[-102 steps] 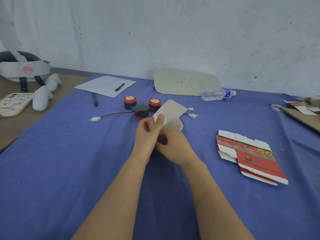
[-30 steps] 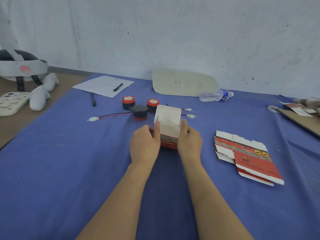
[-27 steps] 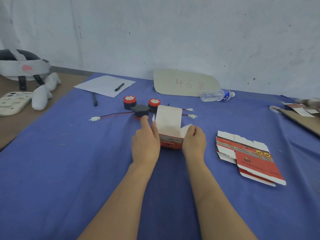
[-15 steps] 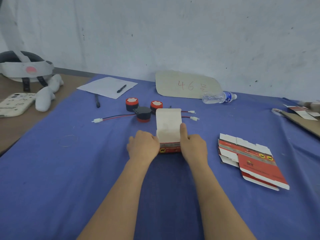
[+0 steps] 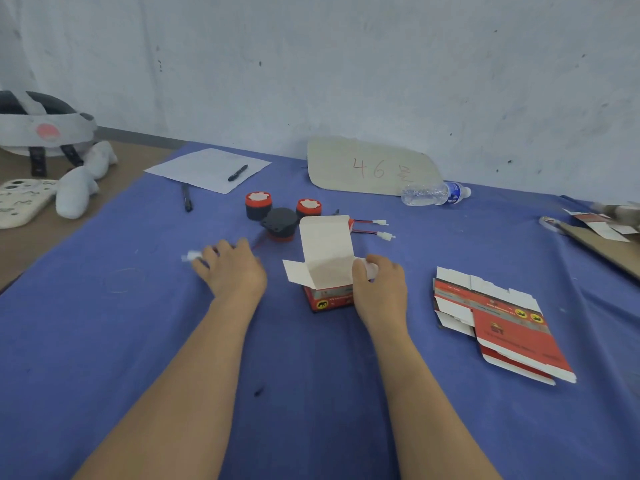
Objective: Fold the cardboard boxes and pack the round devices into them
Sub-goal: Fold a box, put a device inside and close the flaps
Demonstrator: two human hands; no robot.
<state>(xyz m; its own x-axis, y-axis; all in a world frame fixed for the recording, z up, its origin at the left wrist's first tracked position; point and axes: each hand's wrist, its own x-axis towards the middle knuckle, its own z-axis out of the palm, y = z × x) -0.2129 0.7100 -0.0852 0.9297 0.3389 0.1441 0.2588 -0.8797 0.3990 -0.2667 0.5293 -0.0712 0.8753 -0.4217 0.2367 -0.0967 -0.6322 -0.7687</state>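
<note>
One box (image 5: 325, 268): upright at the centre of the blue cloth (image 5: 104, 341), lid flap raised, left side flap splayed out. My right hand (image 5: 379, 289): clasps the box's right side, fingers curled over the right flap. My left hand (image 5: 232, 268): blurred, over a white plug (image 5: 189, 257); whether I grip it, I cannot tell. Three devices (image 5: 280, 223): clustered just behind the box. Stack of flat boxes (image 5: 502, 323): to the right, apart.

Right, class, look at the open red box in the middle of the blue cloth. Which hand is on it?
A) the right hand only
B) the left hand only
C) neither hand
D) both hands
A: the right hand grips the right side of the red box, while the left hand is apart from it, by a white connector.
</note>
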